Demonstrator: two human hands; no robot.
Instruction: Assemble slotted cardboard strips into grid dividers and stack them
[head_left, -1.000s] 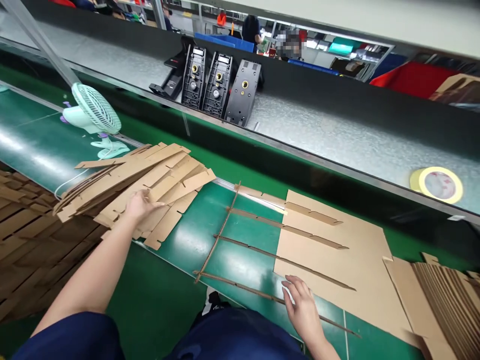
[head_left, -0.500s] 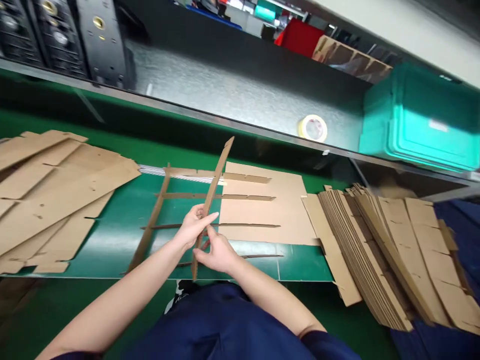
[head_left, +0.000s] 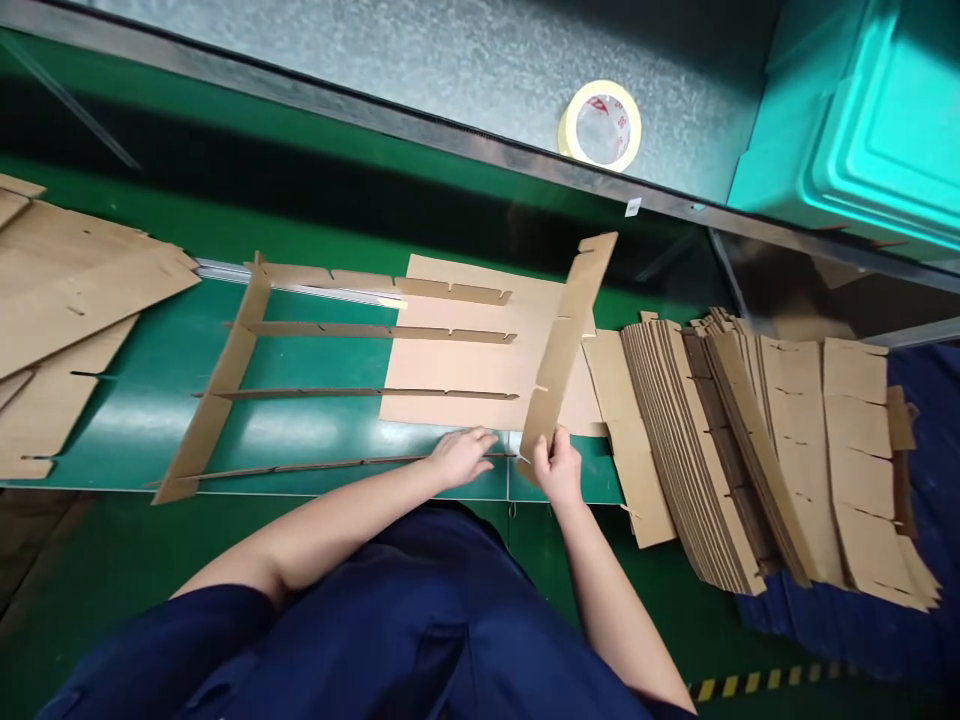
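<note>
My right hand [head_left: 559,468] grips the near end of a slotted cardboard strip [head_left: 566,335] that stands on edge and slants away from me. My left hand [head_left: 461,455] rests with curled fingers on the right end of the nearest thin divider strip [head_left: 315,466]. Several such divider strips lie parallel on the green belt, slotted at their left ends into a cross strip [head_left: 217,395]. Their right ends lie over a flat cardboard sheet [head_left: 465,365].
A fanned stack of slotted cardboard strips [head_left: 772,450] lies at the right. More flat cardboard pieces [head_left: 67,300] lie at the left. A tape roll [head_left: 600,125] and a teal plastic crate [head_left: 870,120] sit on the metal shelf beyond the belt.
The view has swung right and down. The strip held in both hands moved right to the dividers' right ends; my left hand let go of it and now rests on the nearest divider.
</note>
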